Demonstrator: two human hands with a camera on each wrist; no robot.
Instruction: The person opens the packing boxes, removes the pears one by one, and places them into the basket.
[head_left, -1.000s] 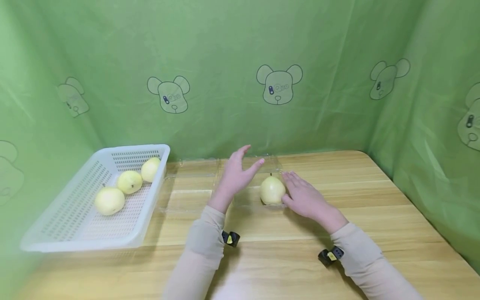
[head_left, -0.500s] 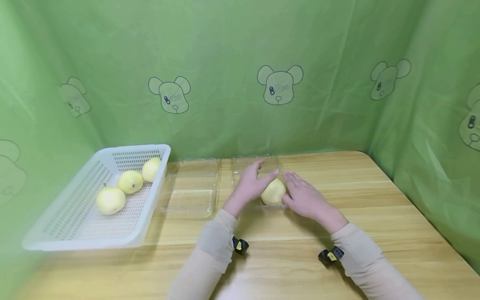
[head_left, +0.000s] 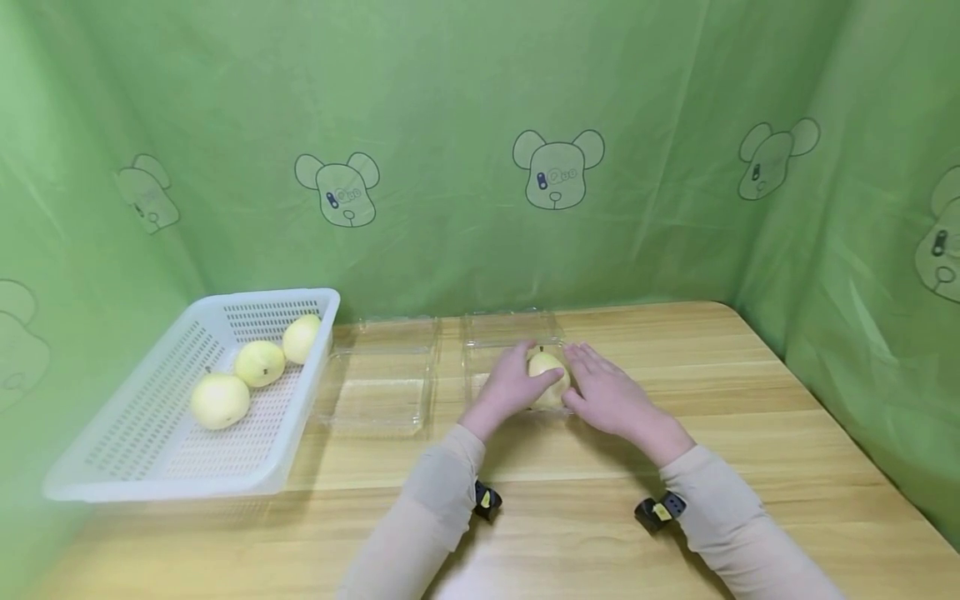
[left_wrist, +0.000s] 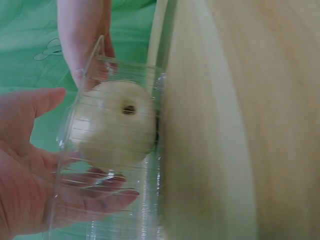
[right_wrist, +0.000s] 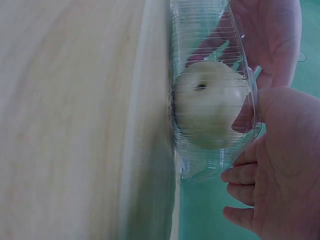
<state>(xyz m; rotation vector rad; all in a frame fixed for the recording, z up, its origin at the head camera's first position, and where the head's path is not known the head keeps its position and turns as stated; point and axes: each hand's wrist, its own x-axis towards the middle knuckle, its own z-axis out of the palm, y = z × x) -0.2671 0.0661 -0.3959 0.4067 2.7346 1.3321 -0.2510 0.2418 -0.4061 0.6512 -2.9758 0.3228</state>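
A pale yellow pear [head_left: 549, 382] sits at the right end of a clear plastic clamshell box [head_left: 477, 367], whose lid is folded back. My left hand [head_left: 512, 385] reaches over the box at the pear's left side, with its thumb across the front of the fruit in the head view. The left wrist view shows these fingers [left_wrist: 102, 200] extended inside the box beside the pear, behind the clear wall. My right hand [head_left: 611, 398] rests at the box's right end, fingers together and mostly straight. Through the ribbed wall, the right wrist view shows the pear [right_wrist: 210, 105] lying on its side.
A white perforated basket [head_left: 168, 492] with 3 pears [head_left: 220, 401] stands on the left of the wooden table [head_left: 570, 533]. Between it and my left hand lies another open clear box [head_left: 382, 400]. Green cloth [head_left: 450, 242] hangs behind the table and at its sides.
My left hand has come down and to the right, from above the box to the pear's left side. The right hand stays at the box's end.
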